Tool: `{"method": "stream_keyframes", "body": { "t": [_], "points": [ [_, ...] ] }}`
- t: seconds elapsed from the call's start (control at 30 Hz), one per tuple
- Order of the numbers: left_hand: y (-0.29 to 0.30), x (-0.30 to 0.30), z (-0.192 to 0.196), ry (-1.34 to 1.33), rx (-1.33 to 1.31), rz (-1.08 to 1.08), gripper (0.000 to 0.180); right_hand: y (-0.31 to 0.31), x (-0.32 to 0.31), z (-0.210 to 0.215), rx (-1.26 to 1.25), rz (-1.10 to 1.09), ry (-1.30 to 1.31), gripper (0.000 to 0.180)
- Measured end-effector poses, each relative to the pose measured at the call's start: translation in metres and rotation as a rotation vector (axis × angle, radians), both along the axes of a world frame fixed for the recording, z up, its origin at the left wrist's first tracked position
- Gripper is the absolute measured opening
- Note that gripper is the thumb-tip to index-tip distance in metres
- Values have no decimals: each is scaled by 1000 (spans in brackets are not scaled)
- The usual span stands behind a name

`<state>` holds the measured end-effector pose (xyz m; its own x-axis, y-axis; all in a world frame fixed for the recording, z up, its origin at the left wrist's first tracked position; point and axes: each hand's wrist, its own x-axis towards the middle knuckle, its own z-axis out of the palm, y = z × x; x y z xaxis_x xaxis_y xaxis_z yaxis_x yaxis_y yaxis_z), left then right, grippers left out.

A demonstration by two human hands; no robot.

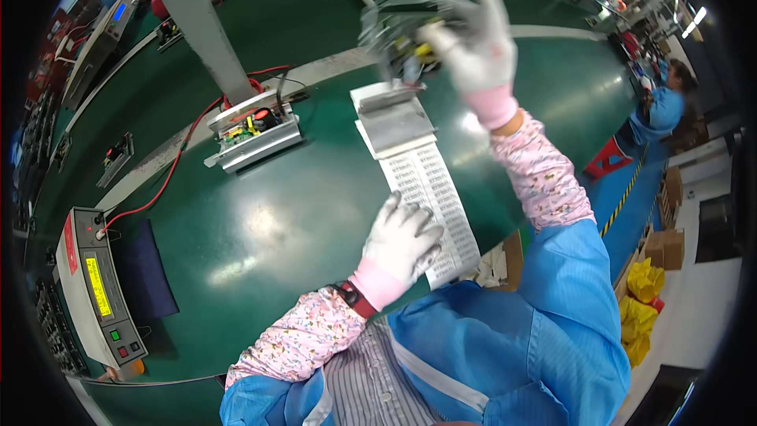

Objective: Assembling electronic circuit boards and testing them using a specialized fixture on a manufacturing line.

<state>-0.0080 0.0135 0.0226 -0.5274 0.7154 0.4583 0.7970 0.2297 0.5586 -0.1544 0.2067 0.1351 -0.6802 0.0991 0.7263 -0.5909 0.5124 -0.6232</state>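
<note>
My left hand (400, 250), in a white glove, lies on a long white sheet of small printed labels (443, 203). Its fingers are somewhat apart and nothing shows in them. Higher up, my right hand (482, 47), gloved too, is blurred. Its thumb and some fingers reach onto a metal-framed circuit board unit (400, 41), which is smeared by motion as well. Their exact contact is hard to make out. A grey metal plate (398, 125) rests across the far end of the label sheet.
Left of the sheet, another open metal-framed circuit board unit (256, 134) sits on the green bench (292, 221), wired in red. A tester with a lit yellow display (98, 288) stands at far left. A grey post (193, 24) rises behind. Another person (661, 106) works at right.
</note>
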Motion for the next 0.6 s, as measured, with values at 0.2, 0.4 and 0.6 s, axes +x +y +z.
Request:
{"method": "stream_keyframes", "body": {
  "t": [0.2,0.4,0.6],
  "points": [
    [-25,26,34,125,297,-12,28,-90,68,-17,555,475,-136,86],
    [-74,28,53,227,355,61,22,-139,82,-46,854,474,-378,81],
    [-100,-14,23,-153,730,837,21,-127,92,-61,243,297,-235,41]
  ]
}}
